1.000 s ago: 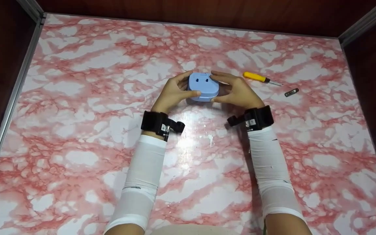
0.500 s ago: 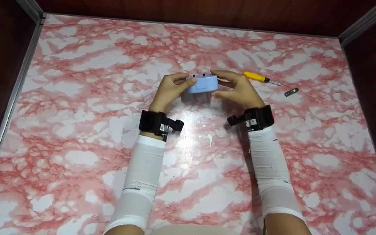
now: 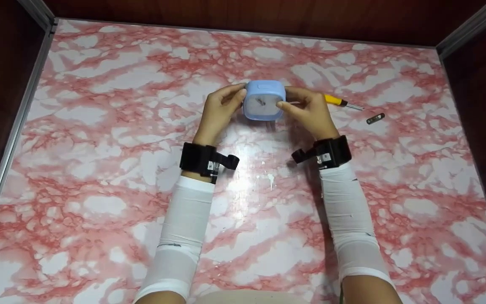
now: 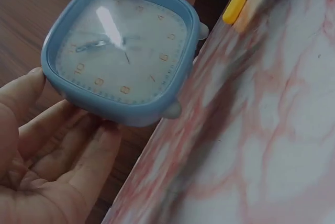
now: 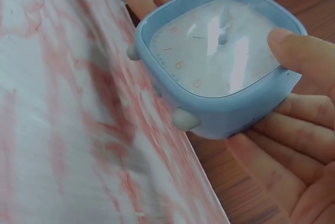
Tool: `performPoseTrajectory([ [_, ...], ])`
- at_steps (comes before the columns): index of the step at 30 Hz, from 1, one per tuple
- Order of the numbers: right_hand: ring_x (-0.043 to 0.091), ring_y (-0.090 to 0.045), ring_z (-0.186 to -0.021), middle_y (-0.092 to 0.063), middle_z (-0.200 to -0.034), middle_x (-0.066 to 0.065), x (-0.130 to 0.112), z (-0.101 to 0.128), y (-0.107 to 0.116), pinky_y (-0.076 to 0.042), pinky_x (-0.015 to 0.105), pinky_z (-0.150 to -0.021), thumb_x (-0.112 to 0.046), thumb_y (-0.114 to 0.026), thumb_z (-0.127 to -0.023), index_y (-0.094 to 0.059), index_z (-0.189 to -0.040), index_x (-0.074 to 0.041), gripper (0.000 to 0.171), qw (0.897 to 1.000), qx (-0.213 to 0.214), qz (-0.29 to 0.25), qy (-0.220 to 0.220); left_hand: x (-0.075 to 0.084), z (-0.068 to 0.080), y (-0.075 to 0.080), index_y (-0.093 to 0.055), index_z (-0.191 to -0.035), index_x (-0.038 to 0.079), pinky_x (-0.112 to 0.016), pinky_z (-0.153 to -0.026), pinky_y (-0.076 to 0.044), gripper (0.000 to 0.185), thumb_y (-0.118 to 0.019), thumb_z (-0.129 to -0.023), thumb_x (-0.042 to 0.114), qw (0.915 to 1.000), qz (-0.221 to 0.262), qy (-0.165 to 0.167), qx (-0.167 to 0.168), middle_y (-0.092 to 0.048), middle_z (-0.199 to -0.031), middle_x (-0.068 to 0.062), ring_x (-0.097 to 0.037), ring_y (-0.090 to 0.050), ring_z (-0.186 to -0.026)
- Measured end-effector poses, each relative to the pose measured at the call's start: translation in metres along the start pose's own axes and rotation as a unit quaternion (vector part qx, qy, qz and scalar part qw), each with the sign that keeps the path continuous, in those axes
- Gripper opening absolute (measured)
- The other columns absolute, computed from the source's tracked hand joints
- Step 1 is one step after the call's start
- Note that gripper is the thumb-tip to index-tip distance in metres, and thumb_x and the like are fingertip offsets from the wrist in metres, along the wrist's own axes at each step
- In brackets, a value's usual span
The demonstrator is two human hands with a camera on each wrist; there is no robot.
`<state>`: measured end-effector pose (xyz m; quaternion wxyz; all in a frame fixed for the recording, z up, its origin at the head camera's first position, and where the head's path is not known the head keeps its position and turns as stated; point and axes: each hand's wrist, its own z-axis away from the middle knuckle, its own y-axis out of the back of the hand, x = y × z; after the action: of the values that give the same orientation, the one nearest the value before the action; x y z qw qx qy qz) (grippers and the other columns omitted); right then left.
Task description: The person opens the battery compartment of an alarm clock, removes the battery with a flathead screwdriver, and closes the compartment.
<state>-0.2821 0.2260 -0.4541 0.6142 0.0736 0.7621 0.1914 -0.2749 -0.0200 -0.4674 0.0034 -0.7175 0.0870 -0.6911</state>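
A: Report the position of the alarm clock (image 3: 264, 100).

B: The blue alarm clock is held above the counter (image 3: 99, 169), between both hands, near the counter's middle and toward its far edge. Its white dial faces the head camera. Two small rounded feet show on its lower edge in the wrist views.

A: State of the left hand (image 3: 220, 110)?

B: Its fingers (image 4: 78, 161) are curled against the clock's left side and back; the thumb lies on the near left edge. The hand grasps the clock.

A: And the right hand (image 3: 308, 110)?

B: Grasping the same clock. The thumb presses on the front rim at the right side; the remaining fingers (image 5: 293, 130) cup the casing from behind.

A: Other items on the counter?

B: A yellow-handled screwdriver (image 3: 339, 101) lies just beyond the right hand, tip pointing right. A small dark metal part (image 3: 376, 119) lies near its tip, apart from it. Black wrist mounts and white sleeves cover both forearms.
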Motion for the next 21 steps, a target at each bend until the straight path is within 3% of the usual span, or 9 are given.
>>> performPoseTrajectory([
  [5, 0.021, -0.071, -0.098, -0.075, -0.111, 0.014, 0.0, -0.002, -0.004, -0.06, 0.032, -0.087, -0.023, -0.079, -0.091, -0.073, -0.119, 0.0, 0.037, 0.998, 0.022, -0.044, -0.035, 0.002, 0.0, -0.002, -0.061, -0.136, -0.002, -0.026, -0.105, -0.05, 0.042, -0.07, -0.096, 0.01, 0.9989, 0.019, -0.043, 0.003, -0.065, -0.132, -0.016, -0.022, -0.062, -0.122],
  [9, 0.023, -0.072, -0.088, -0.075, -0.102, 0.016, -0.001, -0.004, -0.007, -0.063, 0.039, -0.082, -0.019, -0.08, -0.09, -0.074, -0.113, 0.004, 0.033, 0.988, 0.043, -0.125, -0.079, 0.002, 0.0, -0.002, -0.062, -0.135, 0.0, -0.029, -0.104, -0.052, 0.042, -0.071, -0.095, 0.009, 0.9991, 0.027, -0.033, 0.005, -0.065, -0.131, -0.014, -0.022, -0.061, -0.121],
  [12, 0.022, -0.071, -0.078, -0.074, -0.099, 0.017, 0.0, -0.005, -0.009, -0.064, 0.039, -0.076, -0.019, -0.081, -0.089, -0.074, -0.113, 0.005, 0.035, 0.981, 0.058, -0.151, -0.107, 0.001, 0.001, -0.001, -0.063, -0.136, 0.004, -0.028, -0.084, -0.058, 0.042, -0.072, -0.095, 0.011, 0.9998, 0.009, -0.015, 0.004, -0.066, -0.131, -0.011, -0.02, -0.064, -0.118],
  [16, 0.021, -0.071, -0.078, -0.074, -0.105, 0.017, 0.003, -0.005, -0.011, -0.064, 0.038, -0.073, -0.022, -0.079, -0.09, -0.073, -0.118, 0.003, 0.037, 0.983, 0.053, -0.13, -0.12, -0.001, 0.001, 0.0, -0.063, -0.136, 0.007, -0.034, -0.067, -0.057, 0.042, -0.072, -0.095, 0.013, 0.9997, -0.016, 0.019, 0.004, -0.066, -0.129, -0.009, -0.02, -0.067, -0.112],
  [21, 0.023, -0.073, -0.082, -0.073, -0.109, 0.019, 0.006, -0.005, -0.014, -0.064, 0.037, -0.075, -0.023, -0.076, -0.093, -0.073, -0.119, 0.003, 0.037, 0.982, 0.027, -0.129, -0.132, -0.003, 0.0, 0.001, -0.063, -0.135, 0.004, -0.037, -0.087, -0.06, 0.04, -0.07, -0.096, 0.008, 0.9983, -0.02, 0.053, 0.012, -0.066, -0.129, -0.013, -0.024, -0.067, -0.112],
])
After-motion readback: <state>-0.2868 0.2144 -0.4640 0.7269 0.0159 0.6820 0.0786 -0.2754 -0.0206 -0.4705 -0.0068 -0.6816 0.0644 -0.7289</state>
